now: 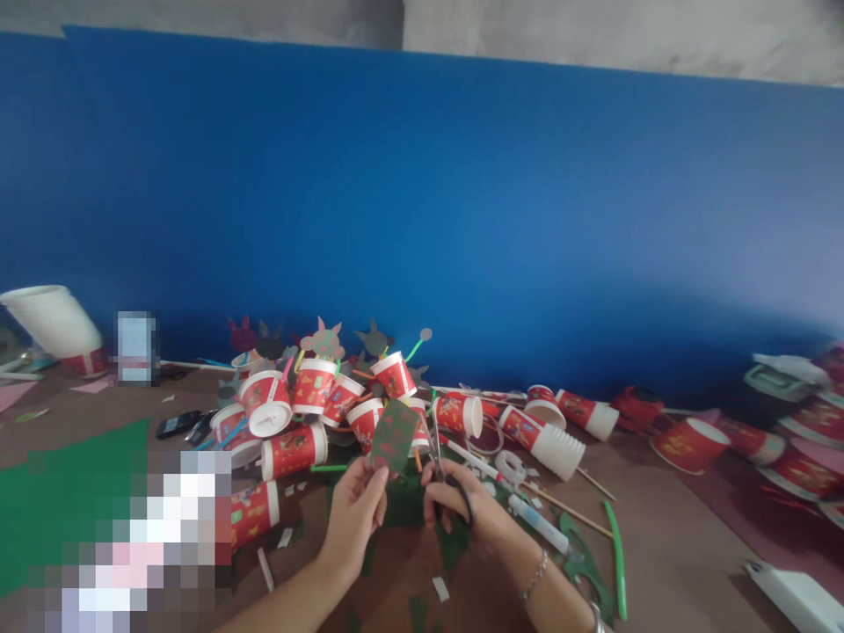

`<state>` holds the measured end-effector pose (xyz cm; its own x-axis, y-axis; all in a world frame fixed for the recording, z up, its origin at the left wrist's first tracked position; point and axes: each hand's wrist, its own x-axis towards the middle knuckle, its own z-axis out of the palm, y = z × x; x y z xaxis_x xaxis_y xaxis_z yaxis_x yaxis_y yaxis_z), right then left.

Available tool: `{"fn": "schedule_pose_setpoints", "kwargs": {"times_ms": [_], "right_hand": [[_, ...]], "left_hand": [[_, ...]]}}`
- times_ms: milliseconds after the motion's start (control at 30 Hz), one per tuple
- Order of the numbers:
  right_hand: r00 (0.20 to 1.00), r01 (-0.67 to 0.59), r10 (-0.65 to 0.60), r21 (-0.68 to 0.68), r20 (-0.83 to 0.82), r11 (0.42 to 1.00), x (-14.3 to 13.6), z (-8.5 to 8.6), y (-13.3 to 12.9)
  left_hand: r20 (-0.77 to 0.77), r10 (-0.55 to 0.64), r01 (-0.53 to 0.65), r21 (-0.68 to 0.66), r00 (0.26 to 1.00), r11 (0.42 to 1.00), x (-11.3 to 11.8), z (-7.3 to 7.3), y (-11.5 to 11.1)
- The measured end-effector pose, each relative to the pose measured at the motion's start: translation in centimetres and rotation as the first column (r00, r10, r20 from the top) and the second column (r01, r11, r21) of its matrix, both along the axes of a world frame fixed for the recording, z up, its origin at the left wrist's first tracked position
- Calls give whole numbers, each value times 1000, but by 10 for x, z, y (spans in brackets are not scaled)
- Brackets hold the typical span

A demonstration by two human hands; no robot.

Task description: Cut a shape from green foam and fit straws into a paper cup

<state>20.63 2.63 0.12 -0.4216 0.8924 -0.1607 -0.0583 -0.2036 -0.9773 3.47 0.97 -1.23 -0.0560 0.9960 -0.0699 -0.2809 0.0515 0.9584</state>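
My left hand [356, 510] pinches the lower edge of a green paper piece with reddish patches [394, 436], which it holds up in front of the cups. A pair of scissors [436, 453] with dark handles is gripped in my right hand [471, 503], the blades pointing up and away. The scissors are just right of the paper, apart from it. Behind both hands lies a heap of red paper cups [294, 448], some topped with paper animal heads [322, 339]. Green paper scraps [454, 543] lie under my hands.
A blue partition [422, 202] stands behind the brown table [514, 589]. To the right are nested cups [542, 441], a tape roll [510, 466], a glue tube [539, 524], a wooden stick [567, 508] and a green strip [615, 558]. Green paper [79, 492] lies left.
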Motion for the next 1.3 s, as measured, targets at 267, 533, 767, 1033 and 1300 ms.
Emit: {"fn": "schedule_pose_setpoints", "kwargs": {"times_ms": [267,533,767,1033,1300], "right_hand": [[871,-464,479,-141,109,875,18,6,3],[894,-395,406,-97,188,914,1,7,-3],[903,-394,397,-55,165,918,3,0,-3],[901,-385,388,-56,194,921,1,4,-4],[899,-395,398,-57,180,917,3,2,-3]], "left_hand": [[-26,7,-8,-34,1000,999,-1,-2,1],[19,-92,93,-66,996,993,0,-6,2],[22,-100,101,-69,995,992,0,-4,1],[16,-109,110,-74,994,991,0,-7,1],[14,-108,109,-67,994,992,0,-5,1]]}}
